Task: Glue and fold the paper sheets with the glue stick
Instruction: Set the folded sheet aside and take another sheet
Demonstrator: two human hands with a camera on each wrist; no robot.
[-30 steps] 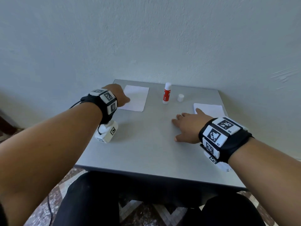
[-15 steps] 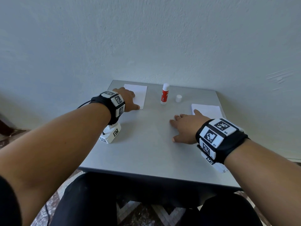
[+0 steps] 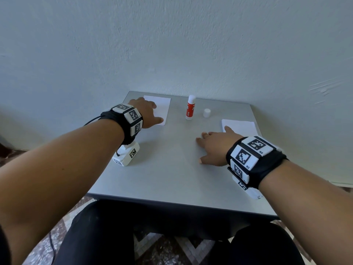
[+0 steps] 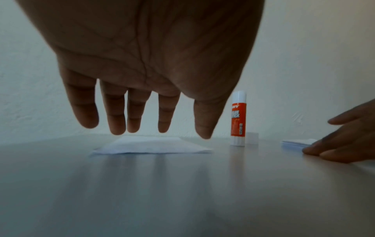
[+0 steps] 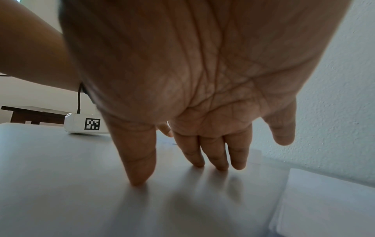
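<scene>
Right now we are at the very start of the job, by our reading: nothing looks glued or folded yet. Our left hand point(image 3: 147, 113) hangs over the near corner of a paper sheet point(image 3: 162, 106) at the far left of the grey surface point(image 3: 172, 178), fingers straight and spread; the left wrist view shows the fingertips point(image 4: 117, 128) just above the paper point(image 4: 150, 146), not pressing it. Our right hand point(image 3: 214, 148) lies flat on the bare surface, fingers straight and loosely spread, thumb tip and three fingertips touching the top while the little finger lifts off. Just beside it, at the right edge, sits a second lot of paper point(image 3: 240, 127), which looks like a small stack in the left wrist view point(image 4: 296, 141). The glue stick point(image 3: 190, 108) stands upright between the two papers, near the back edge, already uncapped, with its white cap point(image 3: 206, 113) just beside it. We judge the step in hand to be reaching for the left sheet. Next we would need to lower the fingers onto that sheet and draw it toward the middle, then pick up the glue stick, likely with the free right hand, without knocking it over.
</scene>
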